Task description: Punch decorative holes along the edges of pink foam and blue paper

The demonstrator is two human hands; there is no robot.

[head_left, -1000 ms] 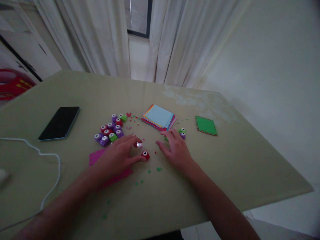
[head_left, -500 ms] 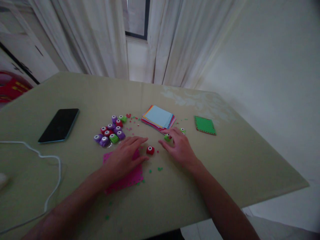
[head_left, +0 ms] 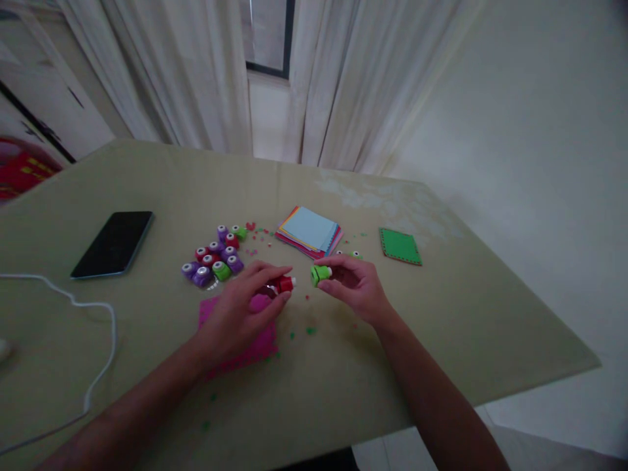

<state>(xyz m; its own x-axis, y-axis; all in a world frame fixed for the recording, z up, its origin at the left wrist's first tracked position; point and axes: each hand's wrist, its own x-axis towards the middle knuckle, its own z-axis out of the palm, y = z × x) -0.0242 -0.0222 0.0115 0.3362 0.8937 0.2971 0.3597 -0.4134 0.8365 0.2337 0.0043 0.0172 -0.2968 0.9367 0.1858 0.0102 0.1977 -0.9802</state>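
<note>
Head view: the left hand (head_left: 245, 297) has thumb and fingers closed on one red punch (head_left: 284, 284), the right hand (head_left: 360, 282) likewise on one green punch (head_left: 320, 275), a fingertip pinch that seems to suit such small pieces. Both are tipped sideways over the bench (head_left: 196, 183), near but apart, perhaps so their ends can be looked at. Eleven more punches (head_left: 216, 247) cluster at left, probably grouped for easy reach: six purple, three red, two green; two partly hidden ones (head_left: 356, 254) sit beyond the right hand. One pink card (head_left: 262, 337) lies beneath the left
</note>
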